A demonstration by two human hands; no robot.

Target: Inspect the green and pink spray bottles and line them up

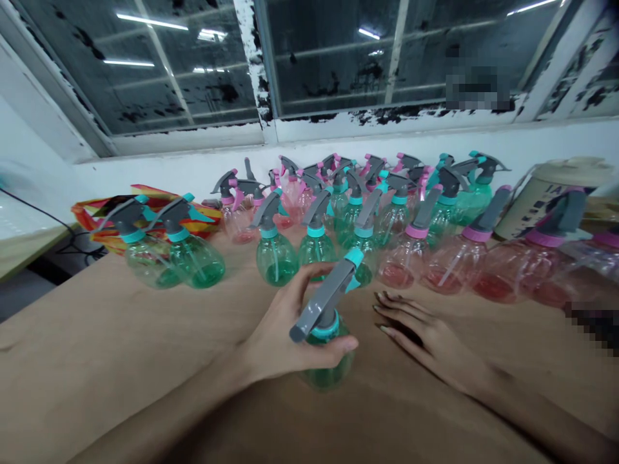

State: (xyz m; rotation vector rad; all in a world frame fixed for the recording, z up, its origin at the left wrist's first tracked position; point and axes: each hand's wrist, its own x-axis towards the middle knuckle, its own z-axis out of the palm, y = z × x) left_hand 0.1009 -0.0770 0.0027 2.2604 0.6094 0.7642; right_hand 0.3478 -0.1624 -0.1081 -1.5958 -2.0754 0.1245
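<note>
My left hand (290, 335) is wrapped round a green spray bottle (331, 377) with a grey and turquoise trigger head, just in front of me. To the right, my right hand (430, 341) lies over the wooden table (159, 361) with its fingers stretched out and nothing in them. Beyond my hands stands a row of spray bottles. Two green spray bottles (198, 264) are at the left, and more green ones (275, 258) stand in the middle. Pink spray bottles (396, 267) continue the row to the right.
Several more spray bottles (287, 193) crowd against the wall under the window (338, 58). A red and yellow bag (87, 216) lies behind the left bottles. At the right back is a beige jug (532, 193) with dark print, and a black cable (33, 209) hangs at the left.
</note>
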